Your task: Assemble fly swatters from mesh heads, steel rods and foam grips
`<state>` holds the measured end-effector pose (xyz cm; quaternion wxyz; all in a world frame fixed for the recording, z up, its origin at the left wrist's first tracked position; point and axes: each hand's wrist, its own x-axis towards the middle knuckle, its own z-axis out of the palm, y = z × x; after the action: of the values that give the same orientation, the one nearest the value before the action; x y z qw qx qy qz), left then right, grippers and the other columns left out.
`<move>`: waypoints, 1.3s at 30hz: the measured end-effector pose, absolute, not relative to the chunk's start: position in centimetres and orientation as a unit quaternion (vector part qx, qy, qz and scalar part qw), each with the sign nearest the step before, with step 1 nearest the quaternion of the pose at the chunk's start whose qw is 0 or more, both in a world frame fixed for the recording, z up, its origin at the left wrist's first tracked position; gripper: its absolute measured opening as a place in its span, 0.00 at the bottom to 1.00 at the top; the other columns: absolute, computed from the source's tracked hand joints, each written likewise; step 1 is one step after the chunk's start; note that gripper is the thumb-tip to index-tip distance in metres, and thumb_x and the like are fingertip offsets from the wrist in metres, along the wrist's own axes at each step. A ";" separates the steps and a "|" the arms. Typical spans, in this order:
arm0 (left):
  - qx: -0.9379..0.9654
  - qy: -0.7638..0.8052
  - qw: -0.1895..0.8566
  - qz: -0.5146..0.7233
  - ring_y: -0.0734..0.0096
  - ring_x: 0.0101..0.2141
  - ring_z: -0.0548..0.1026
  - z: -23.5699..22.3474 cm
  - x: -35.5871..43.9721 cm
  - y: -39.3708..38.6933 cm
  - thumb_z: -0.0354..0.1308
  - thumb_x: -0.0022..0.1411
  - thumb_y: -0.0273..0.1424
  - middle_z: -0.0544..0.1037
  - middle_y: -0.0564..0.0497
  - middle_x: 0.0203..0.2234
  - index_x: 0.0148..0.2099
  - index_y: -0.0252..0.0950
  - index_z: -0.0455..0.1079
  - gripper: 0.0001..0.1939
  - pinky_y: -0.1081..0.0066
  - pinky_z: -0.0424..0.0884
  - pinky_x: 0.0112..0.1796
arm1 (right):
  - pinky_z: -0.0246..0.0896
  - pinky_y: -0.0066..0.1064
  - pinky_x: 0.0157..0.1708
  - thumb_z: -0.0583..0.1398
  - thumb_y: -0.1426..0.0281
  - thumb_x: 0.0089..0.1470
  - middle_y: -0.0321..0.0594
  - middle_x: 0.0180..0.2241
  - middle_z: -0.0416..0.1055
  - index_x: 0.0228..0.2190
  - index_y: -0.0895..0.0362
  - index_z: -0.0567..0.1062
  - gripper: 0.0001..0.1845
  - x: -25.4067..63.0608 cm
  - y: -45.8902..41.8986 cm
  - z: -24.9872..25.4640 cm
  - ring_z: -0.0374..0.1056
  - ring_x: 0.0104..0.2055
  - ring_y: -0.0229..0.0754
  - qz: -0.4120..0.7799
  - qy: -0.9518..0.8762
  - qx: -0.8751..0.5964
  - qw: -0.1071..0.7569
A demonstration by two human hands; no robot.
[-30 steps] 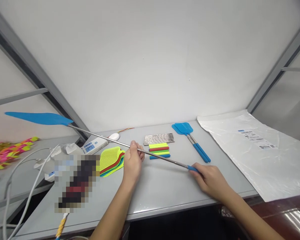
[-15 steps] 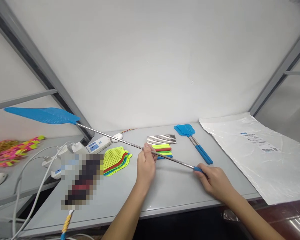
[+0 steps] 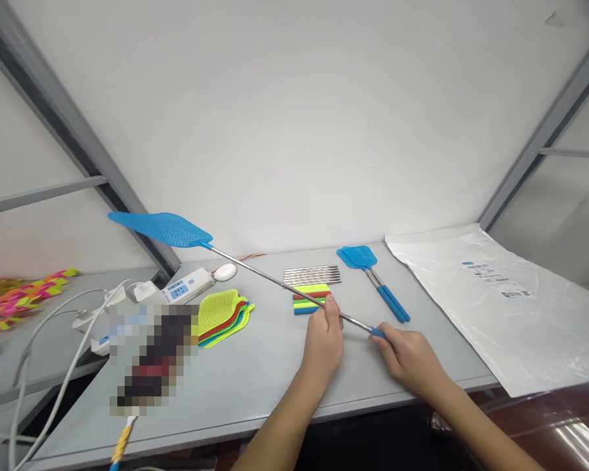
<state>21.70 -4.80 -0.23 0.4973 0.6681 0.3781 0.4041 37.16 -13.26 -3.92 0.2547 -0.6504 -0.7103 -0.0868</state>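
Note:
A fly swatter with a blue mesh head and a thin telescopic metal rod slants up to the left over the grey table. My right hand is closed round its blue grip at the lower end. My left hand pinches the rod a short way up from the grip. Behind my hands lie coloured grip sleeves and a row of bare metal rods. Two finished blue swatters lie to the right.
A stack of yellow, red and blue mesh heads lies left of centre. A white power strip, cables and a blurred-out object fill the left. A large plastic bag covers the table's right end. Colourful parts lie far left.
My left hand has slid down the rod towards my right hand. The rod has shortened and the blue head has come in to the right.

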 end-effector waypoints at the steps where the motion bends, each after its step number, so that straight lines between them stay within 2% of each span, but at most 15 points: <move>1: 0.677 0.383 0.488 0.397 0.72 0.19 0.55 -0.2 22.1 -5.0 0.33 0.68 0.49 0.54 0.56 0.15 0.22 0.40 0.49 0.26 0.69 0.51 0.24 | 0.43 0.29 0.21 0.47 0.63 0.64 0.32 0.16 0.66 0.26 0.54 0.63 0.16 37.2 -13.2 -3.9 0.63 0.18 0.37 -0.083 -0.708 -0.652 0.258; 5: 0.721 0.387 0.455 0.351 0.72 0.20 0.57 0.3 22.7 -5.7 0.35 0.69 0.47 0.57 0.55 0.16 0.22 0.39 0.50 0.26 0.69 0.51 0.25 | 0.45 0.28 0.21 0.46 0.63 0.65 0.32 0.17 0.66 0.26 0.55 0.63 0.16 37.3 -13.1 -3.8 0.64 0.18 0.36 -0.068 -0.699 -0.655 0.279; 9: 0.738 0.373 0.457 0.328 0.74 0.20 0.56 1.3 20.9 -4.7 0.37 0.68 0.49 0.56 0.55 0.16 0.21 0.37 0.51 0.27 0.71 0.52 0.25 | 0.44 0.27 0.21 0.47 0.61 0.64 0.31 0.17 0.65 0.25 0.55 0.64 0.18 37.4 -13.0 -3.5 0.62 0.18 0.35 -0.059 -0.698 -0.652 0.291; 11: 0.711 0.366 0.476 0.366 0.75 0.20 0.56 2.1 19.1 -3.5 0.38 0.67 0.50 0.56 0.56 0.16 0.22 0.37 0.54 0.28 0.72 0.52 0.24 | 0.43 0.27 0.21 0.47 0.61 0.64 0.31 0.17 0.64 0.25 0.55 0.63 0.19 37.5 -13.0 -3.4 0.61 0.18 0.35 -0.051 -0.701 -0.648 0.294; 14: 0.601 0.364 0.498 0.508 0.76 0.19 0.58 3.7 16.2 -1.2 0.38 0.66 0.51 0.61 0.56 0.18 0.30 0.36 0.63 0.27 0.73 0.53 0.21 | 0.43 0.28 0.22 0.48 0.60 0.64 0.31 0.17 0.64 0.24 0.55 0.64 0.19 37.6 -13.0 -3.3 0.61 0.19 0.35 -0.041 -0.703 -0.648 0.289; 19: 0.470 0.328 0.486 0.660 0.79 0.16 0.58 5.9 13.5 1.1 0.45 0.66 0.47 0.63 0.55 0.20 0.28 0.36 0.61 0.22 0.75 0.51 0.18 | 0.42 0.28 0.23 0.48 0.59 0.64 0.32 0.18 0.65 0.25 0.55 0.65 0.19 37.7 -13.1 -3.3 0.61 0.20 0.35 -0.033 -0.715 -0.645 0.269; 23: 0.377 0.292 0.521 0.708 0.79 0.16 0.58 6.4 12.8 2.0 0.40 0.67 0.48 0.60 0.56 0.19 0.27 0.36 0.61 0.24 0.75 0.53 0.18 | 0.42 0.29 0.24 0.48 0.59 0.64 0.33 0.18 0.66 0.26 0.55 0.66 0.19 37.5 -13.2 -3.2 0.62 0.20 0.36 -0.034 -0.721 -0.643 0.255; 28: 0.312 0.309 0.482 0.758 0.77 0.23 0.67 5.9 12.8 2.9 0.40 0.68 0.44 0.67 0.53 0.23 0.26 0.35 0.61 0.24 0.75 0.60 0.23 | 0.42 0.29 0.24 0.48 0.59 0.64 0.33 0.19 0.67 0.26 0.55 0.66 0.18 37.7 -13.1 -3.1 0.63 0.21 0.36 -0.036 -0.722 -0.651 0.230; 32: 0.412 0.320 0.485 0.702 0.69 0.35 0.74 4.1 15.4 1.1 0.43 0.67 0.47 0.75 0.49 0.28 0.27 0.36 0.63 0.23 0.72 0.66 0.31 | 0.42 0.30 0.24 0.47 0.60 0.64 0.33 0.19 0.67 0.27 0.55 0.66 0.18 37.7 -13.1 -3.2 0.64 0.21 0.37 -0.035 -0.713 -0.663 0.225; 34: 0.489 0.296 0.532 0.625 0.64 0.42 0.75 2.7 17.5 -0.7 0.44 0.66 0.47 0.78 0.46 0.34 0.28 0.36 0.66 0.23 0.67 0.68 0.40 | 0.42 0.30 0.23 0.46 0.60 0.65 0.34 0.18 0.67 0.27 0.55 0.66 0.18 37.7 -13.1 -3.2 0.64 0.20 0.37 -0.037 -0.714 -0.663 0.221; 37: 0.523 0.303 0.592 0.534 0.60 0.49 0.72 1.2 19.6 -3.0 0.40 0.68 0.48 0.78 0.43 0.44 0.38 0.37 0.70 0.25 0.62 0.68 0.44 | 0.42 0.30 0.23 0.46 0.60 0.65 0.33 0.18 0.67 0.28 0.55 0.66 0.18 37.9 -13.1 -3.1 0.64 0.20 0.37 -0.027 -0.708 -0.671 0.219; 39: 0.530 0.314 0.615 0.493 0.60 0.52 0.70 1.0 19.6 -3.7 0.41 0.67 0.48 0.75 0.43 0.49 0.44 0.38 0.71 0.24 0.63 0.68 0.45 | 0.43 0.29 0.23 0.46 0.60 0.65 0.33 0.19 0.67 0.28 0.55 0.66 0.18 38.1 -13.2 -3.1 0.64 0.21 0.37 -0.018 -0.700 -0.677 0.225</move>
<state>19.60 -3.71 1.02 0.6149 0.5299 0.3136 0.4927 38.13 -13.17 -3.07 0.2254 -0.6772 -0.7001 -0.0184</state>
